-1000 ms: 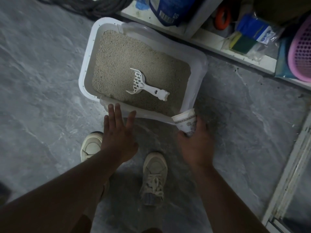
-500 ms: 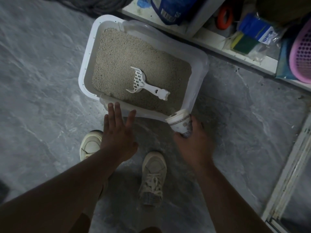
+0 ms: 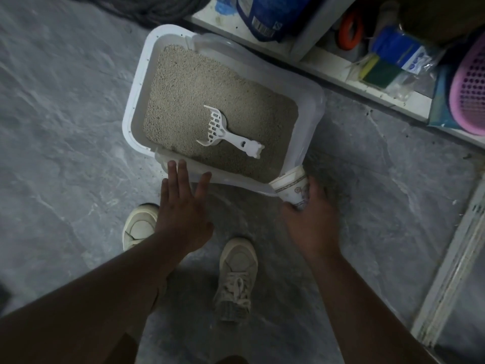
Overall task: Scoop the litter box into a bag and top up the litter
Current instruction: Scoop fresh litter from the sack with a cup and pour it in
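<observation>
Litter box: the white litter box (image 3: 136,82) sits on the grey floor (image 3: 65,127) in front of my feet, beside a low shelf (image 3: 367,85).
Litter: pale litter (image 3: 210,93) covers its bottom.
Scoop: the white slotted scoop (image 3: 225,132) lies flat on the litter, handle towards the near right corner.
My left hand (image 3: 183,214): fingers straight and a little spread, holding nothing; the fingertips reach the box's near rim.
My right hand (image 3: 315,222): fingers curled round a paper cup (image 3: 291,186).
Cup: tilted on its side, its mouth against the box's near right corner.
Shoes: my two pale shoes (image 3: 236,277) stand on the floor between my arms.
Shelf: it holds a blue bag (image 3: 265,17), sponges (image 3: 380,72) and a pink basket (image 3: 469,82).
</observation>
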Available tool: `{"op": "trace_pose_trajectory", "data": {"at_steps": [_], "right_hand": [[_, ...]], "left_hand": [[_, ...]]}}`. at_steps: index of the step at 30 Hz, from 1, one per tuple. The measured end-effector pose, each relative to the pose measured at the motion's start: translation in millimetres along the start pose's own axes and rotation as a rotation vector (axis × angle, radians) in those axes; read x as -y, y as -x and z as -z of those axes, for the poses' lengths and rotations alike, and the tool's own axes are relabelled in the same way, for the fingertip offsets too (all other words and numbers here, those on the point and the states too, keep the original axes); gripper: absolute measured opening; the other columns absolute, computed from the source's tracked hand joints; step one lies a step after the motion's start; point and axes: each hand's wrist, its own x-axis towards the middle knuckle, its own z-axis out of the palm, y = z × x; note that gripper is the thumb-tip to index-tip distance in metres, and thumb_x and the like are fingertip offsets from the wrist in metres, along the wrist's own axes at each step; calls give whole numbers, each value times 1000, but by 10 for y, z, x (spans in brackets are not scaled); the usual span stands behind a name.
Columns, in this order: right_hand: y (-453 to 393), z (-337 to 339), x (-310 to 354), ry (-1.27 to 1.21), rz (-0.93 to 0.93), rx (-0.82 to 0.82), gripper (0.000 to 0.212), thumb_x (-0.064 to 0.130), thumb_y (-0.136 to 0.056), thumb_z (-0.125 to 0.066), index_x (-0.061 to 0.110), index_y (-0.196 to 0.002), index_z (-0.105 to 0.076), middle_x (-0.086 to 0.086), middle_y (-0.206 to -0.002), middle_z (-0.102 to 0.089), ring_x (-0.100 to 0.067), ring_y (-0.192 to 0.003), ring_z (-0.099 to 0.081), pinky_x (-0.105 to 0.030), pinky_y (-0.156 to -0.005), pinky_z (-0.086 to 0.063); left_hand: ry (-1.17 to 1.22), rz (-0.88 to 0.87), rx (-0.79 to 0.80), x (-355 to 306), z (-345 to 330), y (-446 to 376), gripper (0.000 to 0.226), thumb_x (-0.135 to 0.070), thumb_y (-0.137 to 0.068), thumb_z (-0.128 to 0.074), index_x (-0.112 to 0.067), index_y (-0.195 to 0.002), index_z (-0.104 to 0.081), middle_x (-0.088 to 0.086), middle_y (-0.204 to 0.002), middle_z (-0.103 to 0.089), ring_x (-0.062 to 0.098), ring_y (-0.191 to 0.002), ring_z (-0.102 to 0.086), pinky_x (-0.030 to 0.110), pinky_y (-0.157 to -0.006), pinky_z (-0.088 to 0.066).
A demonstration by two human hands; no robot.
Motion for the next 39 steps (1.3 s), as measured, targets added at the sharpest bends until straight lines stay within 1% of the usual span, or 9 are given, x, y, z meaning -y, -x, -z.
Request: {"op": "trace_pose_trajectory", "data": {"at_steps": [3, 6, 10, 13, 16, 21, 25, 31, 39], "right_hand": [[-29, 13, -16, 16, 24, -95, 74, 25, -75, -73, 18, -144, -47, -10, -131, -57, -29, -116, -53, -38, -89, -49], [-76, 27, 2, 43, 40, -136, 75, 26, -75, -74, 15, -144, -46, -13, -131, -57, -32, -116, -53, -41, -89, -50], [-172, 97, 42, 51, 25, -175, 76, 24, -77, -75, 14, -146, -45, -15, -133, -55, -33, -117, -52, -31, -85, -38], [-261, 156, 49, 41, 16, -136, 76, 27, -78, -76, 16, -146, -45, -14, -132, -55, -33, -116, -52, -30, -83, -37], [-305, 179, 36, 59, 24, -133, 75, 30, -77, -76, 17, -144, -47, -14, -129, -57, -32, -114, -53, -37, -86, -45], [-481, 221, 80, 92, 30, -124, 72, 28, -75, -75, 13, -141, -49, -18, -126, -57, -37, -113, -52, -44, -92, -47], [-462, 212, 96, 127, 50, -104, 73, 28, -73, -76, 12, -140, -50, -17, -125, -58, -35, -111, -51, -43, -89, -47], [-601, 213, 134, 110, 56, -74, 70, 32, -75, -74, 16, -138, -49, -13, -122, -60, -34, -107, -58, -46, -85, -53], [-590, 210, 131, 128, 43, -75, 71, 31, -75, -74, 13, -139, -49, -15, -122, -60, -35, -108, -56, -48, -86, -52]], "left_hand": [[7, -3, -21, 8, -16, 5, 120, -41, -71, -81, -25, -164, -7, 26, -167, 18, 42, -153, 25, 55, -127, -5], [-1, -5, -20, 11, -23, -4, 121, -42, -70, -81, -25, -163, -7, 27, -167, 18, 43, -153, 25, 56, -127, -6], [19, -3, -16, 16, -20, -12, 120, -42, -71, -81, -25, -163, -6, 26, -166, 20, 42, -152, 27, 56, -127, -5], [23, 1, -6, 5, -20, -15, 119, -40, -72, -80, -25, -164, -5, 25, -166, 22, 42, -152, 29, 55, -127, -4], [51, 12, -9, -1, -16, -15, 117, -36, -72, -80, -26, -163, -7, 24, -166, 24, 40, -151, 32, 55, -127, -3], [66, 11, -32, -7, -17, -15, 116, -34, -71, -81, -25, -163, -11, 24, -167, 20, 40, -151, 31, 54, -125, -3], [68, 10, -35, -13, -16, -9, 115, -33, -69, -81, -25, -163, -14, 26, -167, 17, 41, -152, 28, 55, -125, -6], [59, 7, -33, -16, -17, -28, 116, -35, -70, -81, -24, -163, -14, 26, -167, 19, 40, -151, 31, 53, -125, -2], [58, 21, -37, -16, -34, -42, 117, -35, -67, -81, -24, -163, -15, 26, -167, 17, 40, -151, 31, 54, -125, -4]]}}
